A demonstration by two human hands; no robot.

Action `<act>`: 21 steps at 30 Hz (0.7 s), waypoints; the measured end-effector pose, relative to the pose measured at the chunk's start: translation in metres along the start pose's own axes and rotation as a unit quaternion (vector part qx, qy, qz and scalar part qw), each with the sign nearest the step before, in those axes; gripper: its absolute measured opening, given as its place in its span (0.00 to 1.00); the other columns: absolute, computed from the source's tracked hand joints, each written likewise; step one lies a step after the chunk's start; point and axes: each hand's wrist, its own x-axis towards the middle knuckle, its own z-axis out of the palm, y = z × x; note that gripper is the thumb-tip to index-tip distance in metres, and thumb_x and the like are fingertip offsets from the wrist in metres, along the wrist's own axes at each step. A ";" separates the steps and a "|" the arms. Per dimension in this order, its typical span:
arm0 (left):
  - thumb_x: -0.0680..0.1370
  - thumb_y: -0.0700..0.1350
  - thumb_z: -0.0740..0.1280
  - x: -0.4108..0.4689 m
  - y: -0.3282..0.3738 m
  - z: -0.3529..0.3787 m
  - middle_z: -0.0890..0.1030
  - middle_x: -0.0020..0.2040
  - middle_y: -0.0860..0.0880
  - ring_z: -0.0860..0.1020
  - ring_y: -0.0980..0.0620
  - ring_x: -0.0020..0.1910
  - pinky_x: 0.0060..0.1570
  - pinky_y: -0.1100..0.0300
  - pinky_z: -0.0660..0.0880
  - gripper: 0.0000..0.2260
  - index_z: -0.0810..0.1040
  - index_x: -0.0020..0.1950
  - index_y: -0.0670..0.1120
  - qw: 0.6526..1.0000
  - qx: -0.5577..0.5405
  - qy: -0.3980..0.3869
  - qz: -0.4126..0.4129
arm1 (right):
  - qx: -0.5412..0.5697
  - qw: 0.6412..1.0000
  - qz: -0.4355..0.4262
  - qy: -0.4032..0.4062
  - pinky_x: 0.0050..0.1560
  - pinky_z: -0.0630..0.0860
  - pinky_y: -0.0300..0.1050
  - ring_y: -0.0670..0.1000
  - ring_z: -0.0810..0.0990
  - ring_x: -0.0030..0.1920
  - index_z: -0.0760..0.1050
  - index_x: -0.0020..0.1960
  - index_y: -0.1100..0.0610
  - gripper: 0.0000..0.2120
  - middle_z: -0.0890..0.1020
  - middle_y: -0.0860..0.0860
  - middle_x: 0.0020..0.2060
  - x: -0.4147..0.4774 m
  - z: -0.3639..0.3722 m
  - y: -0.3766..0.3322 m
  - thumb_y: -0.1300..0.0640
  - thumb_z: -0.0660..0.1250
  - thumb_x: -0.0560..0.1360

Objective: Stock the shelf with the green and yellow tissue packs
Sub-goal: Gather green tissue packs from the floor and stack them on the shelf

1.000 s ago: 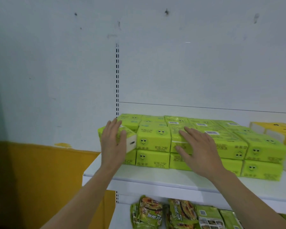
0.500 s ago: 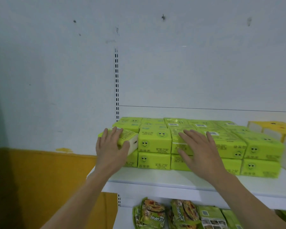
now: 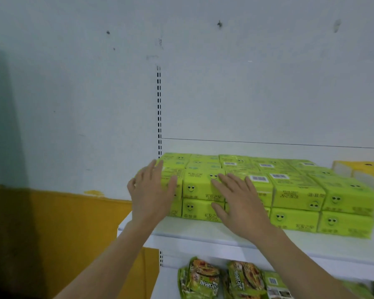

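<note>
Pressing tissue packs (image 3: pixel 203 187), long axes along shelf (image 3: pixel 203 231): left hand (image 3: pixel 151 196), right hand (image 3: pixel 242 208), fingers (image 3: pixel 236 185) straight.

Lighting: even, diffuse and of moderate level, with a cool grey cast over the wall (image 3: pixel 73 93). No source is in view. A broad dark shadow runs down the wall at the frame's left edge. The front lip of the shelf (image 3: pixel 203 234) is shaded darker than its top.

Glare: faint sheen on the wrapped tops of the green tissue packs (image 3: pixel 298 193) near the shelf's back edge.

Blur: the packs at the shelf's right end are smeared. The left hand (image 3: pixel 151 195) is soft at the fingertips, the right hand (image 3: pixel 240 203) slightly sharper. Pack print is barely legible. The packets (image 3: pixel 203 277) beneath the shelf are soft.

Distortion: the seam line (image 3: pixel 268 143) on the back panel slopes down towards the right.
</note>
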 end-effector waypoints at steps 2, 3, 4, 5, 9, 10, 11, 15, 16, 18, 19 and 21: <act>0.79 0.61 0.58 0.009 -0.020 -0.008 0.63 0.75 0.52 0.60 0.50 0.74 0.72 0.46 0.53 0.25 0.64 0.73 0.52 0.981 -0.151 0.060 -0.101 | -0.011 1.000 0.012 0.016 0.69 0.60 0.63 0.56 0.71 0.69 0.71 0.68 0.50 0.28 0.75 0.51 0.67 0.004 -0.004 0.000 0.38 0.54 0.73; 0.79 0.60 0.59 0.015 -0.027 -0.012 0.63 0.75 0.51 0.61 0.49 0.74 0.73 0.45 0.55 0.25 0.64 0.73 0.51 0.949 -0.254 0.061 -0.179 | -0.020 0.999 0.023 0.013 0.69 0.59 0.63 0.56 0.70 0.70 0.71 0.69 0.49 0.29 0.74 0.51 0.68 0.008 -0.007 0.000 0.37 0.52 0.73; 0.79 0.59 0.60 0.023 -0.032 -0.016 0.62 0.75 0.51 0.61 0.48 0.74 0.72 0.46 0.57 0.26 0.62 0.74 0.51 0.903 -0.352 0.038 -0.245 | -0.022 0.999 0.037 0.002 0.71 0.57 0.62 0.55 0.67 0.72 0.68 0.71 0.49 0.31 0.71 0.51 0.70 0.013 -0.009 -0.002 0.35 0.51 0.73; 0.79 0.59 0.60 0.031 -0.036 -0.017 0.60 0.76 0.51 0.61 0.47 0.74 0.72 0.48 0.58 0.27 0.60 0.75 0.51 0.861 -0.422 -0.004 -0.284 | -0.017 0.998 0.052 -0.010 0.72 0.52 0.62 0.54 0.62 0.74 0.65 0.73 0.47 0.33 0.67 0.50 0.73 0.019 -0.010 -0.004 0.34 0.50 0.72; 0.78 0.58 0.62 0.045 -0.042 -0.010 0.65 0.74 0.50 0.66 0.46 0.71 0.66 0.51 0.63 0.28 0.60 0.76 0.51 0.795 -0.503 -0.152 -0.303 | -0.008 0.993 0.086 -0.075 0.74 0.44 0.56 0.49 0.51 0.77 0.51 0.77 0.42 0.43 0.54 0.45 0.77 0.035 -0.002 -0.015 0.29 0.33 0.64; 0.75 0.61 0.64 0.045 -0.045 -0.003 0.69 0.72 0.49 0.69 0.45 0.68 0.65 0.50 0.65 0.29 0.64 0.74 0.53 0.784 -0.512 -0.174 -0.304 | -0.014 0.993 0.086 -0.085 0.74 0.44 0.56 0.49 0.52 0.76 0.51 0.77 0.42 0.44 0.54 0.44 0.77 0.036 0.001 -0.018 0.29 0.32 0.64; 0.70 0.64 0.65 0.046 -0.050 0.008 0.72 0.69 0.50 0.73 0.45 0.65 0.65 0.46 0.67 0.31 0.68 0.71 0.56 0.772 -0.520 -0.197 -0.308 | -0.021 0.992 0.086 -0.084 0.74 0.44 0.56 0.48 0.52 0.76 0.51 0.76 0.41 0.43 0.55 0.44 0.77 0.036 0.004 -0.020 0.29 0.32 0.64; 0.66 0.66 0.65 0.050 -0.059 0.022 0.79 0.61 0.50 0.78 0.45 0.59 0.60 0.39 0.72 0.27 0.75 0.63 0.59 0.745 -0.539 -0.242 -0.310 | -0.034 0.992 0.095 -0.076 0.73 0.48 0.54 0.48 0.56 0.75 0.55 0.76 0.42 0.42 0.59 0.44 0.75 0.040 0.007 -0.027 0.29 0.33 0.66; 0.71 0.64 0.64 0.050 -0.055 0.011 0.81 0.58 0.50 0.79 0.46 0.57 0.60 0.43 0.72 0.22 0.77 0.60 0.57 0.743 -0.543 -0.253 -0.299 | -0.036 0.992 0.095 -0.079 0.73 0.49 0.53 0.48 0.57 0.74 0.55 0.75 0.42 0.42 0.60 0.43 0.75 0.041 0.007 -0.026 0.29 0.34 0.66; 0.78 0.60 0.60 0.056 -0.058 0.001 0.83 0.49 0.53 0.79 0.51 0.53 0.58 0.52 0.71 0.14 0.80 0.53 0.54 0.742 -0.554 -0.258 -0.276 | -0.033 0.992 0.094 -0.080 0.73 0.50 0.51 0.47 0.57 0.74 0.56 0.75 0.42 0.42 0.60 0.42 0.75 0.043 0.007 -0.024 0.27 0.35 0.65; 0.80 0.58 0.58 0.060 -0.061 -0.002 0.81 0.49 0.56 0.77 0.52 0.54 0.58 0.54 0.68 0.14 0.79 0.51 0.53 0.747 -0.555 -0.247 -0.270 | -0.031 0.992 0.094 -0.078 0.73 0.50 0.50 0.46 0.57 0.74 0.56 0.75 0.41 0.42 0.61 0.41 0.74 0.043 0.006 -0.022 0.27 0.36 0.65; 0.80 0.58 0.57 0.067 -0.067 -0.002 0.75 0.56 0.55 0.71 0.50 0.63 0.64 0.52 0.63 0.16 0.75 0.59 0.51 0.750 -0.557 -0.230 -0.274 | -0.029 0.992 0.092 -0.078 0.74 0.50 0.49 0.46 0.57 0.74 0.56 0.75 0.41 0.41 0.61 0.41 0.74 0.041 0.006 -0.021 0.27 0.37 0.66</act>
